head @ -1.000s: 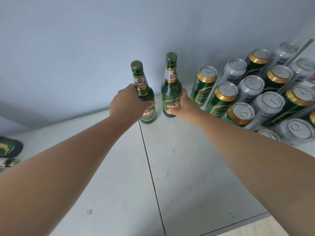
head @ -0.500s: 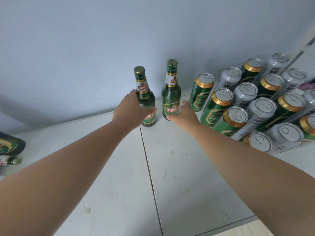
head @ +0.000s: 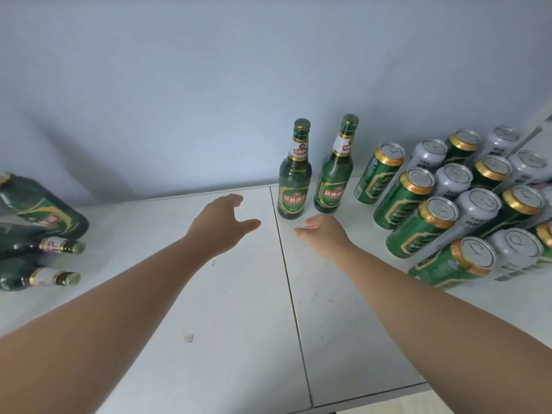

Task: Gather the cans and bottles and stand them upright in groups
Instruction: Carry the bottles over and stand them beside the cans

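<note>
Both hands empty. Left hand (head: 221, 225) hovers left of the seam (head: 288, 279), fingers spread and loosely curved, gripping nothing. Right hand (head: 324, 234) sits just right of the seam, fingers loose, also holding nothing; its fingertips are partly hidden.

Progress, judged: well along, not finished.
- Done: 1 green bottle (head: 294, 186) upright just right of the seam at its far end, and a second bottle (head: 334, 177) upright just beside it, further right. That is a pair of 2, caps on.
- Done: block of green-gold and silver cans (head: 448, 204) upright in tight rows, well right of the seam; the count runs off frame.
- Left: at least 3 lying bottles (head: 38, 216) on their sides, far left of the seam, the 2 smaller necks pointing toward it. These need fetching and standing by the pair.

Surface: white table top (head: 239, 324), 2 panels meeting at the seam, scuffed, with 1 small stain (head: 188, 337) left of the seam. Plain pale blue-grey wall (head: 209, 85) sits past the seam's far end.
</note>
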Demonstrator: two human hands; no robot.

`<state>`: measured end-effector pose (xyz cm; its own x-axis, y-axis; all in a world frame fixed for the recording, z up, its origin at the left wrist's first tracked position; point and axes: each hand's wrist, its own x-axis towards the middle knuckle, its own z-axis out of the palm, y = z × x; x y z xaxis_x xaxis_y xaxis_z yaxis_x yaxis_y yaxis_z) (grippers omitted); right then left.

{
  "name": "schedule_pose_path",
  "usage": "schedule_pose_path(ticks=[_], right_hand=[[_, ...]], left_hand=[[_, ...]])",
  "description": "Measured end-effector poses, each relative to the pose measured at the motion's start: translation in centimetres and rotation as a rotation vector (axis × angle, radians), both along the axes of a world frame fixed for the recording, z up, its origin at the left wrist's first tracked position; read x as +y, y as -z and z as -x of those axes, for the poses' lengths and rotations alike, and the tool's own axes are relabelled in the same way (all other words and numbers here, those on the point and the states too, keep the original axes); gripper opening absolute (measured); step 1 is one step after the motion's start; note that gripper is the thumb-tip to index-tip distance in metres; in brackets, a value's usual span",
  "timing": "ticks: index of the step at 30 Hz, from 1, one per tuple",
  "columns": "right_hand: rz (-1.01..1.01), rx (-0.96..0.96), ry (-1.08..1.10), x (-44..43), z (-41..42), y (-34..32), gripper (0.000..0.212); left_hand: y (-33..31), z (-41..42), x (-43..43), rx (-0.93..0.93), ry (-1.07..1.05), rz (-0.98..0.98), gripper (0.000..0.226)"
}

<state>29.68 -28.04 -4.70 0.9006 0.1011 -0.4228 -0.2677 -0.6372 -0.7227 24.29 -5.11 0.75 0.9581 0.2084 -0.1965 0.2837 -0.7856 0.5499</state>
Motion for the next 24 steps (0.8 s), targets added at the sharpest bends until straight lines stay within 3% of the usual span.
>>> schedule_pose_path(ticks=[6, 16, 19, 22, 24], right_hand=[[-0.041, -0.018, -0.213, 10.0, 3.1, -0.6, 0.052], [-0.042, -0.012, -0.573, 25.7, 8.7, -0.5, 0.045], [-0.028, -0.023, -0.624, 28.9, 9.8, -0.1, 0.019], [-0.018, -0.018, -0.661, 31.7, 10.6, 0.4, 0.021], [-0.025, 0.012, -0.689, 33.4, 11.2, 0.9, 0.037]], left_hand=[[-1.1, 6.4, 7.1, 0.012, -0.110, 0.006, 0.060], [-1.0, 17.2, 18.4, 0.009, -0.341, 0.003, 0.062], [-0.4, 20.0, 20.9, 0.031, -0.411, 0.002, 0.058], [0.1, 22.7, 22.8, 0.023, -0.487, 0.002, 0.056], [0.6, 24.7, 23.6, 0.015, -0.548, 0.030, 0.053]])
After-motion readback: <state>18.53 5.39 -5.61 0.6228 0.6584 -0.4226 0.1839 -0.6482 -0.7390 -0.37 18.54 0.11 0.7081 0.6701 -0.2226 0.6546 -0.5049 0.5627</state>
